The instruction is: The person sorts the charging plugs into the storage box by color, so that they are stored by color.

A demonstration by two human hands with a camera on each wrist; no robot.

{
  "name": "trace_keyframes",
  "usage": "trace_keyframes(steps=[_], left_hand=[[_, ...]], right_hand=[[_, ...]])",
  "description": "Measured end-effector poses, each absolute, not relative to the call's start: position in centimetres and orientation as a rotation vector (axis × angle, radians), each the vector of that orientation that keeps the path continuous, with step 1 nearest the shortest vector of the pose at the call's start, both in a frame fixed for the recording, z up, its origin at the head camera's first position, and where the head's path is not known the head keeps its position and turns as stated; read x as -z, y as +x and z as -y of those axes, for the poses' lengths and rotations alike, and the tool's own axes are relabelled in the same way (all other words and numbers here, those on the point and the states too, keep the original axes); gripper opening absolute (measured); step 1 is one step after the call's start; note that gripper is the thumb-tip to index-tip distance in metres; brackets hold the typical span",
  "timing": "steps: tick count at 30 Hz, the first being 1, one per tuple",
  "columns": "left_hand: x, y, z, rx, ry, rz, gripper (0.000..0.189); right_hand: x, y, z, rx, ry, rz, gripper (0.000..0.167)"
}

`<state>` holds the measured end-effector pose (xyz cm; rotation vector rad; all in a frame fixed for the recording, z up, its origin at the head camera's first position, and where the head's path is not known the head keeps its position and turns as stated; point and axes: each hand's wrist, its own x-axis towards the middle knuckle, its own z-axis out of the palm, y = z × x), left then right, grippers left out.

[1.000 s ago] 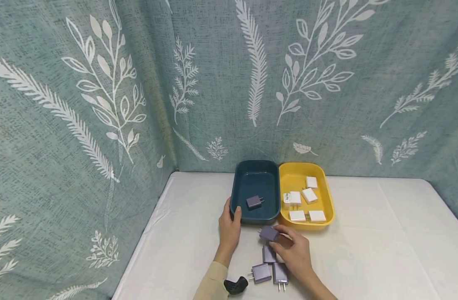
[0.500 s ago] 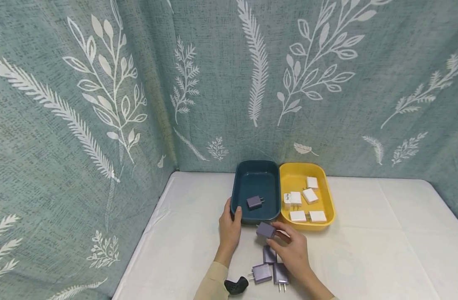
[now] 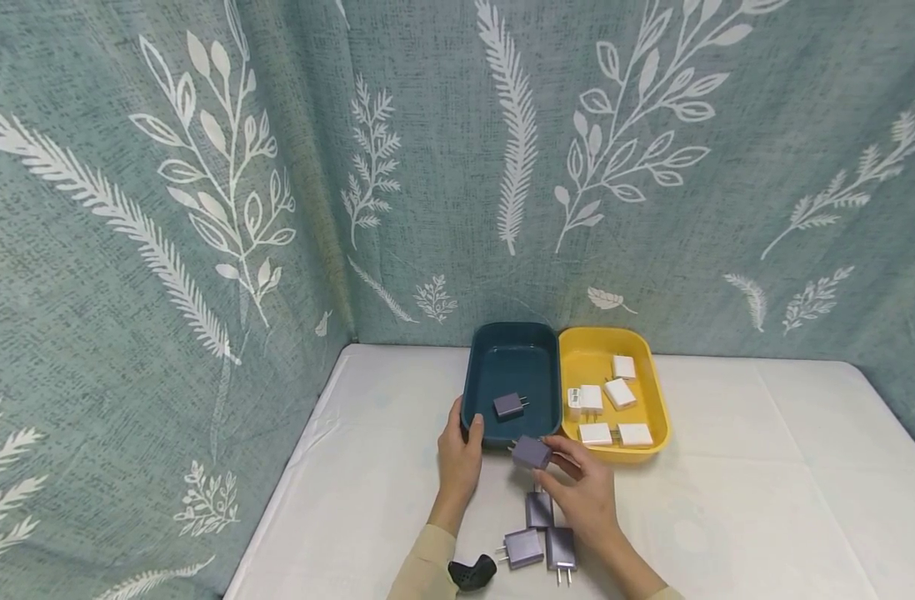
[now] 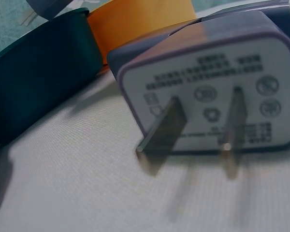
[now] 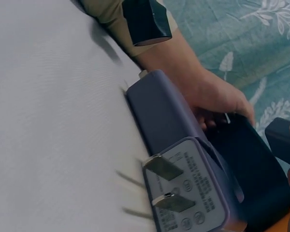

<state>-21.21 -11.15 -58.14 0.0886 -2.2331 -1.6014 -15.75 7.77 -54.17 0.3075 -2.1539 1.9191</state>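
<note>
One charger (image 3: 531, 452) partly behind right hand (image 3: 588, 493)

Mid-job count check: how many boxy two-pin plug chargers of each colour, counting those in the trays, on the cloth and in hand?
Purple boxy two-pin plug chargers: 5 (1 in the dark blue rounded tray, 1 in the right hand, 3 on the white cloth)
White boxy plug chargers: 6 (all in the yellow rounded tray)
Total: 11
</note>
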Motion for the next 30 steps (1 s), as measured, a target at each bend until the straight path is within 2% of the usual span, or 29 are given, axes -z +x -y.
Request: trace_keyframes(steps=[13,30], left_hand=[[58.1,-21.1,11.2,1.582,0.079,2.240,0.052],[57.9,-21.1,11.2,1.541,0.065,2.232,0.051]], right_hand=[[54.1,-16.4,-7.5,-1.871,0.284,2.142,0.046],[51.7,-16.9,-7.3,-1.887,0.146,2.159,0.041]])
